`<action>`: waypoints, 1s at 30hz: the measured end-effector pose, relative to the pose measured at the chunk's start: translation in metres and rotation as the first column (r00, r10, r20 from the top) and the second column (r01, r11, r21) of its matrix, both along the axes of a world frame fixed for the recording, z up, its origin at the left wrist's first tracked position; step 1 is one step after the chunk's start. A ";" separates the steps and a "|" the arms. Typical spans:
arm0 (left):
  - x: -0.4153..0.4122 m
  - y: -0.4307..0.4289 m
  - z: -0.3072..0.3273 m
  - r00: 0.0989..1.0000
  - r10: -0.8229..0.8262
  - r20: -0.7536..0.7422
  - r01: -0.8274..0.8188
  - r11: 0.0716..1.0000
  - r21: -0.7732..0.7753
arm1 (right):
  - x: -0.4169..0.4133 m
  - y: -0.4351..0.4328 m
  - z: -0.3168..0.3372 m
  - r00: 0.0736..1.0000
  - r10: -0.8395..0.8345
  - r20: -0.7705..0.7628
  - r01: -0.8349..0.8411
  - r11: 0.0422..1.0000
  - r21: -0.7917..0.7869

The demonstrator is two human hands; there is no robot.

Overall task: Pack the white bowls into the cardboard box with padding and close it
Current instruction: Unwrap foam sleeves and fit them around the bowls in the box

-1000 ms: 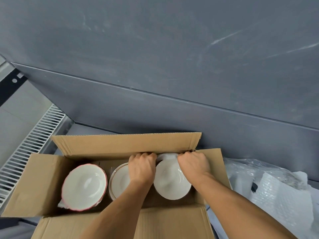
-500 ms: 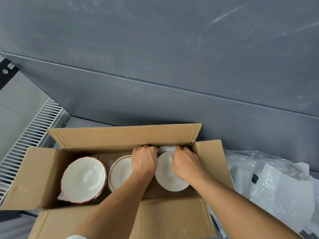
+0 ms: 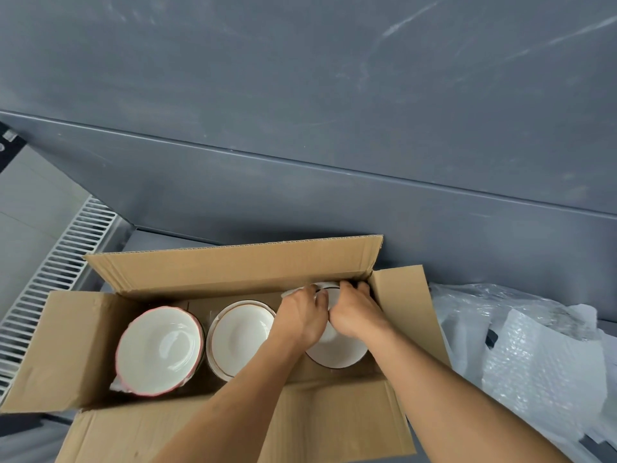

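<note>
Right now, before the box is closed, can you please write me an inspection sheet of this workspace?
Surface: grey ledge, mostly hidden under the box.
Job's things: cardboard box, flaps open; red-rimmed bowl, middle bowl and right bowl side by side inside, open sides up.
Clutter: bubble wrap and clear plastic bag right of the box.
Hands: left hand and right hand both curl fingers over the right bowl's far rim.
Cables: nothing seen.
Surroundings: grey wall panels; white grille at left.
</note>
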State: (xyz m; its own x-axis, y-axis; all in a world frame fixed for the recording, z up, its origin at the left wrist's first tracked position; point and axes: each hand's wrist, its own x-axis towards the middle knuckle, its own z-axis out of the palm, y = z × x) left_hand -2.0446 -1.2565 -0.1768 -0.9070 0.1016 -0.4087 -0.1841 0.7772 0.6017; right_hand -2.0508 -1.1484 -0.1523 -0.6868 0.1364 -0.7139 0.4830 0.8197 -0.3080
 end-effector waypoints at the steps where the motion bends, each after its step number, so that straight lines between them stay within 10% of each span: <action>1: -0.003 0.000 0.000 1.000 -0.001 0.028 0.001 1.000 0.008 | 0.000 0.000 0.000 0.999 -0.034 0.010 0.034 0.999 -0.019; 8: -0.010 -0.001 -0.007 0.992 -0.058 0.114 0.066 0.995 -0.069 | 0.019 -0.010 -0.004 0.970 0.021 -0.242 0.000 0.996 0.086; 20: -0.027 0.002 -0.013 0.944 -0.139 0.300 0.190 0.971 -0.147 | -0.007 0.002 -0.005 0.998 0.047 0.040 -0.046 0.998 -0.038; 30: -0.011 -0.005 -0.002 0.975 -0.061 0.216 0.082 0.993 -0.089 | 0.020 0.005 0.001 0.980 -0.058 -0.189 0.048 0.997 -0.059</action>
State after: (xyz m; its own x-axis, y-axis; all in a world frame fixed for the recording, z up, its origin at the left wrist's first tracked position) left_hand -2.0553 -1.2615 -0.1789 -0.7902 0.1136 -0.6022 -0.2413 0.8456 0.4762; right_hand -2.0311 -1.1435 -0.1515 -0.8040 0.1410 -0.5777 0.4532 0.7743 -0.4417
